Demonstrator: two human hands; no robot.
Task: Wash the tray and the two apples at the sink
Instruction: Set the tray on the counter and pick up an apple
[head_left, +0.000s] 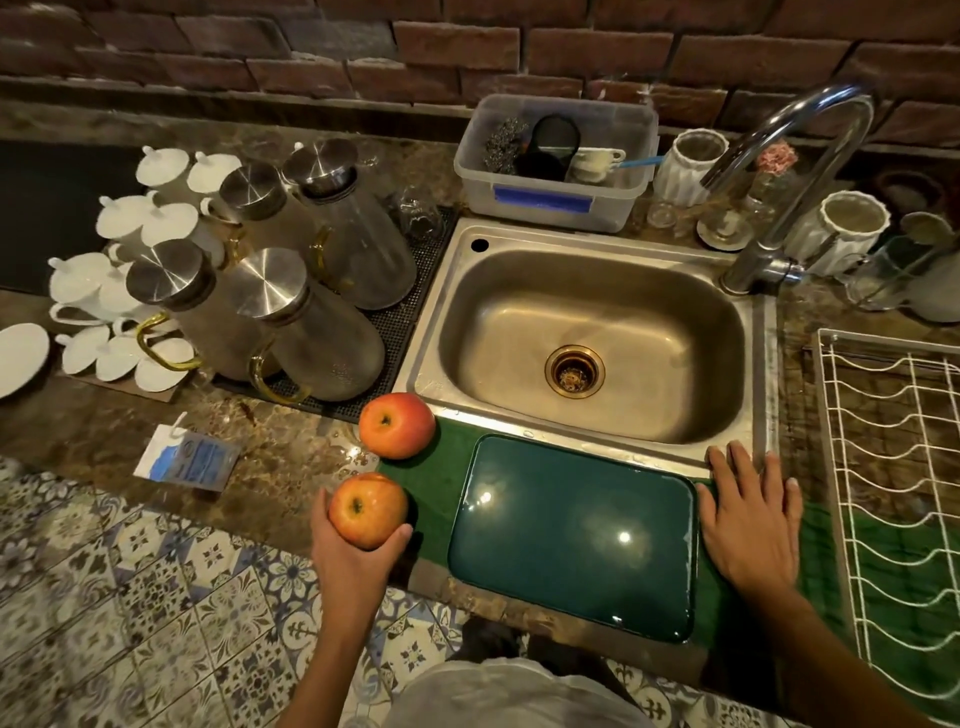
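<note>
Left hand (347, 540) cups one apple (368, 510) at 9 o'clock of the green tray (571, 535); second apple (397, 425) at 10; right hand (748, 512) lies flat, fingers spread, on the worktop at 3

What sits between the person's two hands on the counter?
In the head view, the green tray lies flat between the left hand, holding an apple, and the right hand.

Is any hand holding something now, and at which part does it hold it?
The left hand holds one apple, cupped from below and around its sides, stem end up. The right hand lies flat beside the tray, holding nothing.
</note>
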